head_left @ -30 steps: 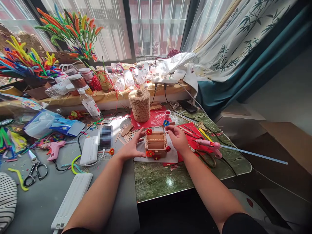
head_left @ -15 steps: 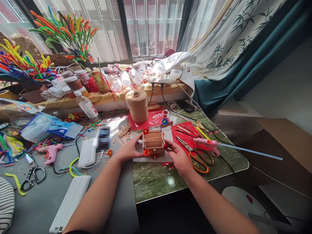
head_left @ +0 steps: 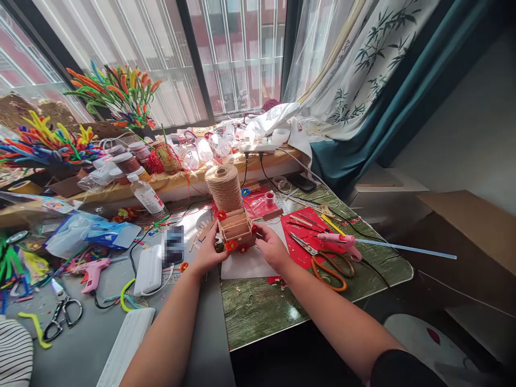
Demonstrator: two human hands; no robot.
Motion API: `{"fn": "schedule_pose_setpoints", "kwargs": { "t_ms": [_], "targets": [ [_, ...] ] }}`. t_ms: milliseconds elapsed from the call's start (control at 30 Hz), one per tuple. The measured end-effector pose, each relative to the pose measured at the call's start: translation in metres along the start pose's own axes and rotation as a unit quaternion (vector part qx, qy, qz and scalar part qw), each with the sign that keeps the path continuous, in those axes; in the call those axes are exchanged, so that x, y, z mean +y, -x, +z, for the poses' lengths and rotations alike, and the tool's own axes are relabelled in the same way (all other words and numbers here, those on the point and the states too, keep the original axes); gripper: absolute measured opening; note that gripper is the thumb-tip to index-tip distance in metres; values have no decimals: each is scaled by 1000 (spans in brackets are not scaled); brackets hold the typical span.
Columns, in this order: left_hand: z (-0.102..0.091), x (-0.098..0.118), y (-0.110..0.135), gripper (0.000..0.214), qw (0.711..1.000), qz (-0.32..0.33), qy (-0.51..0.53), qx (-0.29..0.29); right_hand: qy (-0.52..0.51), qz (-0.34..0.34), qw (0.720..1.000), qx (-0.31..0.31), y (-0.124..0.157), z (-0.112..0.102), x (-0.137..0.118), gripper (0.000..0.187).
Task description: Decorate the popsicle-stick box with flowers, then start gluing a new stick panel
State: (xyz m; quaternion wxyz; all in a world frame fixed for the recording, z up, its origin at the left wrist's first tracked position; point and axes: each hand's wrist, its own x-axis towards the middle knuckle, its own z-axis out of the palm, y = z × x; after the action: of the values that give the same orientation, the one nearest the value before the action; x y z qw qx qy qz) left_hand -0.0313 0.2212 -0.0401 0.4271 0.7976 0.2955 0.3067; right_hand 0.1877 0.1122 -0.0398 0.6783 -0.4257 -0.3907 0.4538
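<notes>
A small wooden stick box (head_left: 236,228) with red and orange flowers on its corners is lifted off the white sheet (head_left: 245,259), tilted a little. My left hand (head_left: 207,252) grips its left side with fingers curled round it. My right hand (head_left: 272,248) holds its right side, fingers closed on it. A spool of brown twine (head_left: 223,187) stands just behind the box.
Orange-handled scissors (head_left: 326,263) and a pink glue gun (head_left: 341,240) with a long glue stick lie to the right on red paper. Another pink glue gun (head_left: 93,271), black scissors (head_left: 62,314), a white power strip (head_left: 123,346) and pipe cleaners crowd the grey table at left.
Both hands have lifted the box off the white sheet and carried it up and a little left, towards the twine spool. The right hand shifted from the box's far corner to its near side.
</notes>
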Motion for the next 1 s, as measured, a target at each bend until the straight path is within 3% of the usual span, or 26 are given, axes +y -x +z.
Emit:
{"fn": "schedule_pose_setpoints", "kwargs": {
  "t_ms": [367, 500, 567, 633, 767, 867, 1000],
  "targets": [
    [2, -15, -2, 114, 998, 7, -52, -33, -13, 36, 999, -4, -3, -15, 24, 57],
    [-8, -22, 2, 120, 998, -8, -48, -47, 24, 6, 999, 38, -4, -20, 20, 55],
    [-11, -21, 2, 111, 1000, 0, -10, -5, 44, -23, 996, 77, -9, -24, 13, 52],
    [-11, -16, 1, 88, 995, 11, 41, 90, 59, -48, 992, 98, -18, -26, 2, 46],
    [-5, -2, 0, 39, 960, -1, 86, 268, 134, -60, 986, 75, -48, -25, -20, 42],
    [-4, 5, 2, 33, 945, -24, 78, 316, 236, -39, 970, 33, -76, -20, -29, 44],
    [-7, 4, 2, 32, 940, -43, 84, 327, 354, -24, 934, -34, -105, -10, -28, 38]
  ]
}}
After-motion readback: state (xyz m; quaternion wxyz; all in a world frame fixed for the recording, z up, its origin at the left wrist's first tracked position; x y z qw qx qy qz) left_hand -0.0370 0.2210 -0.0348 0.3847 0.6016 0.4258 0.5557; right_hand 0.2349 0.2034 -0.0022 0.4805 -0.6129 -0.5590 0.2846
